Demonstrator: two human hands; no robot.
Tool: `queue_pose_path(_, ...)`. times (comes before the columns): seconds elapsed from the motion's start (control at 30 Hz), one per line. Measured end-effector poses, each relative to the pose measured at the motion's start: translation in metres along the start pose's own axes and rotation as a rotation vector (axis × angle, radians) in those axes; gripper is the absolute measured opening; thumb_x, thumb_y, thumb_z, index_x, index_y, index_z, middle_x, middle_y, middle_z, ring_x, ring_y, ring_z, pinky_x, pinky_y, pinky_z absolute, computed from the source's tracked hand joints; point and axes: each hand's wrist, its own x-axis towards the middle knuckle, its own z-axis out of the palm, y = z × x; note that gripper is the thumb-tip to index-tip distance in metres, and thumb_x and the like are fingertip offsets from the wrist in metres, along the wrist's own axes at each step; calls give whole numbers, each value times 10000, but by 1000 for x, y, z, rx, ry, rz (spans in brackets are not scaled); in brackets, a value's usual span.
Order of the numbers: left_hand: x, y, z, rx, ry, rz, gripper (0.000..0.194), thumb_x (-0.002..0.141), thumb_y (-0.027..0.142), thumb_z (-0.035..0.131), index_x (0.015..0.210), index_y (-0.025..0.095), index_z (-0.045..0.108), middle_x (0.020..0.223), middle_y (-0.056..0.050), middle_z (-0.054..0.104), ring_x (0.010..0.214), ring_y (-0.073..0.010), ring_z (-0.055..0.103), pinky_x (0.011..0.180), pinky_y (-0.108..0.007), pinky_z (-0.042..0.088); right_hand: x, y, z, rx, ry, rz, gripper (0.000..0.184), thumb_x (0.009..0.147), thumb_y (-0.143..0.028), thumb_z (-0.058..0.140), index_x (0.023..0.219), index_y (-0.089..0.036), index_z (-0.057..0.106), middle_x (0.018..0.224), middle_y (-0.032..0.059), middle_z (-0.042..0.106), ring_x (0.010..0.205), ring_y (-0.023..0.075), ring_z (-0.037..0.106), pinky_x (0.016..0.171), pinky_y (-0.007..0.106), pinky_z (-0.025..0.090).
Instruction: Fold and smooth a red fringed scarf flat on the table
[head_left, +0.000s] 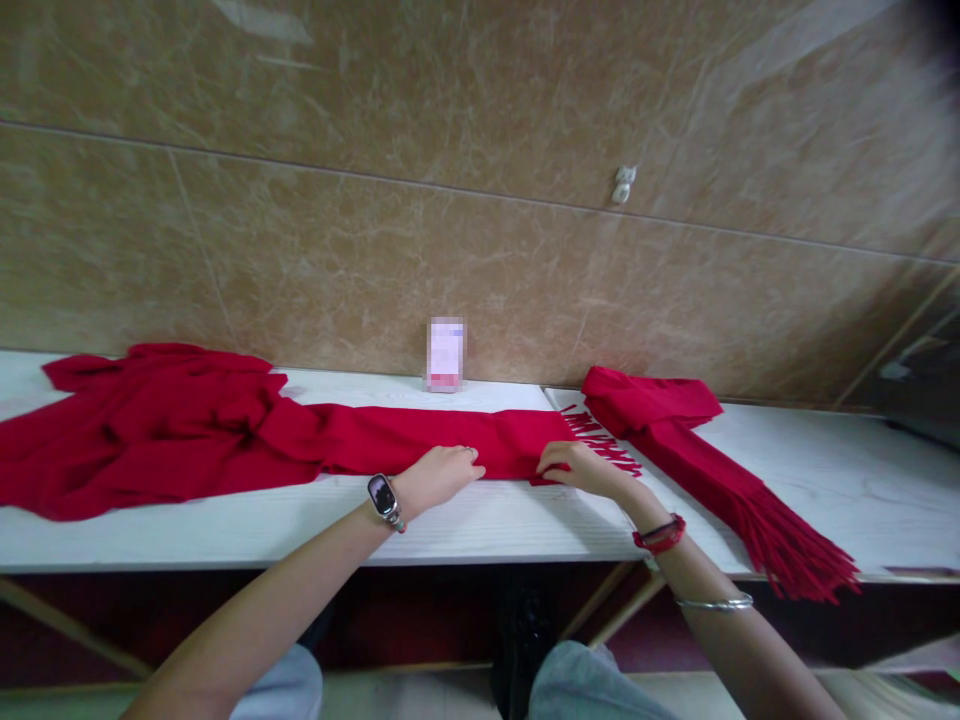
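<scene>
A long red scarf (442, 430) lies lengthwise across the white table, folded into a narrow band, with its fringe (604, 440) at the right end. My left hand (444, 474), wearing a smartwatch at the wrist, is closed at the scarf's near edge, fingers bent against the cloth. Further right, close to the fringe, my right hand (576, 467) pinches the same near edge between thumb and fingers. Toward the left the red cloth spreads into a loose, rumpled heap (172, 430). Its underside is hidden.
Another red scarf (690, 460) lies folded at the right, its fringe drooping over the front edge. Against the tiled wall (337, 260) stands a blurred phone-like object (446, 355). The white table (480, 525) is narrow, and a small white figure (624, 184) sticks to the wall.
</scene>
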Motion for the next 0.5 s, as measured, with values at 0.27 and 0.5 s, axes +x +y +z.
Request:
queue_pose_path(0.27,-1,-8,-8,-47,7,9,365,812,35,423,1064,249,580,915,-46,547,836,-151,548,666,-209,421,-2,1,-5,125,-2,77,147,790,-186,502,820,-190,646,840,42,645,780,162,578,744,290,452)
queue_pose_path(0.5,0,-1,2,-62,-63,9,442,794,25,424,1129,283,550,966,-64,561,837,-172,566,642,-226,429,0,3,-5,79,-68,43,126,747,-168,572,760,-210,690,919,49,638,901,174,576,828,302,444)
